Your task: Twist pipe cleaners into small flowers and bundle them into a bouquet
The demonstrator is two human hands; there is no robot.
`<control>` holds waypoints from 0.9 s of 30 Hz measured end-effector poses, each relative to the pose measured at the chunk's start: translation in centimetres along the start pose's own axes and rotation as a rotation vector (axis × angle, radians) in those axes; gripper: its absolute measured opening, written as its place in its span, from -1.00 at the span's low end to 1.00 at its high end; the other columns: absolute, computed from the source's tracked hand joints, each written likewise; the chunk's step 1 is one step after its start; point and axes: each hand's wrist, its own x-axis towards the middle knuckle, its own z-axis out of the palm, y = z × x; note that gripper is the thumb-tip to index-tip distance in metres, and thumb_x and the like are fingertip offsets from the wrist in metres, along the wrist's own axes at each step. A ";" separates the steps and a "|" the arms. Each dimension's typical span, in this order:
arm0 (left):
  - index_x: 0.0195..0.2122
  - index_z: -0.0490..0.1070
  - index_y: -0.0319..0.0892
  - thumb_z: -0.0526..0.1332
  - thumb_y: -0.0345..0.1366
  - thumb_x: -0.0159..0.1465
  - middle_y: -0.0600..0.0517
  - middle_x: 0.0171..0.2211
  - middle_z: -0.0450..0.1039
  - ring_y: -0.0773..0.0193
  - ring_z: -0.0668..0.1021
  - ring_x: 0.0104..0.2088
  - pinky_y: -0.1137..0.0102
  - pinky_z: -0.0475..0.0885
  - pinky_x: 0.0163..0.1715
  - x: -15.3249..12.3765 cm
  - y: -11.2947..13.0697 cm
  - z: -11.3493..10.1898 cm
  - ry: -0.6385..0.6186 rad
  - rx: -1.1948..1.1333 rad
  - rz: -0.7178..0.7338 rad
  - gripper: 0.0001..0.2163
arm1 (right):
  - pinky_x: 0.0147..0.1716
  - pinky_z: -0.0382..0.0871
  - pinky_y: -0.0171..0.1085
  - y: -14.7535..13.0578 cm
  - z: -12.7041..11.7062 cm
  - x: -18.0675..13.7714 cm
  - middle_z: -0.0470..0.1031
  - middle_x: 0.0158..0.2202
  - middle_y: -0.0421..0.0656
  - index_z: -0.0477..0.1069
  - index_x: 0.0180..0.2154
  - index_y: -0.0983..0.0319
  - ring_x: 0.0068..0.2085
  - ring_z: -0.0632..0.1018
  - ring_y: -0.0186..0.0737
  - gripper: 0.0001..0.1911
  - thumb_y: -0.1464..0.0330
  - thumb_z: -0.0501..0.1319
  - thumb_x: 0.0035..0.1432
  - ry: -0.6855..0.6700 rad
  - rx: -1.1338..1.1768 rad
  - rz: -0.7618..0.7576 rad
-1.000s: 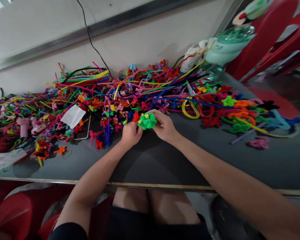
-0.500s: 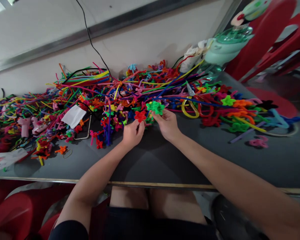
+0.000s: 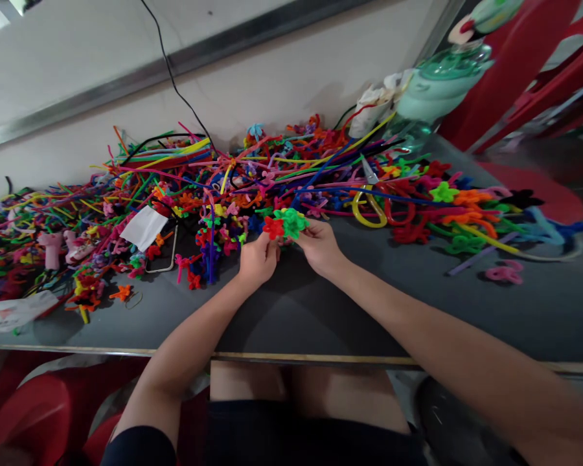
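My left hand (image 3: 260, 259) is closed on a red pipe-cleaner flower (image 3: 273, 228), which stands up above the thumb and fingertips. Pinched in my right hand (image 3: 322, 246) is a green pipe-cleaner flower (image 3: 294, 222) with several petals. The two flowers are side by side and appear to touch, the red one at the left. Both hands hover over the near part of the dark table (image 3: 301, 310). Fingers and thumbs cover the lower parts of the flowers.
A long heap of coloured pipe cleaners (image 3: 140, 175) lies along the wall. Scissors (image 3: 369, 206) with yellow and red handles rest right of my hands. White paper (image 3: 144, 228) lies by a phone-shaped frame (image 3: 168, 262). A green bottle (image 3: 427, 90) stands at back right.
My right hand has moved slightly down and left, bringing the green flower against the red one. The left hand has barely moved. The camera view has shifted a little.
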 end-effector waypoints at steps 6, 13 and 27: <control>-0.41 0.37 -0.19 -0.02 -0.28 0.35 0.05 -0.62 0.39 0.33 0.44 -0.62 0.47 0.21 -0.57 -0.1 -0.1 -0.1 -0.051 0.194 0.070 -0.74 | -0.38 0.47 -0.22 -0.4 -0.3 0.0 0.55 -0.41 -0.18 0.55 -0.44 0.16 -0.35 0.55 -0.22 -0.65 0.03 0.41 -0.12 -0.044 -0.106 -0.072; -0.53 0.32 -0.18 0.04 -0.31 0.24 -0.02 -0.64 0.38 0.25 0.45 -0.61 0.41 0.17 -0.60 0.1 -0.6 -0.6 -0.048 0.421 0.153 -0.78 | -0.33 0.46 -0.22 -1.1 -1.1 0.2 0.57 -0.40 -0.15 0.57 -0.51 0.16 -0.35 0.57 -0.20 -0.69 0.04 0.37 -0.05 -0.066 -0.345 -0.266; -0.57 0.37 -0.19 0.16 -0.38 0.16 0.01 -0.61 0.40 0.29 0.42 -0.59 0.42 0.20 -0.56 0.8 -1.5 -1.4 -0.123 0.331 0.053 -0.83 | -0.25 0.47 -0.19 -2.6 -0.9 -0.7 0.58 -0.32 -0.11 0.56 -0.42 0.16 -0.28 0.58 -0.15 -0.82 0.20 0.31 0.08 -0.102 -0.544 -0.368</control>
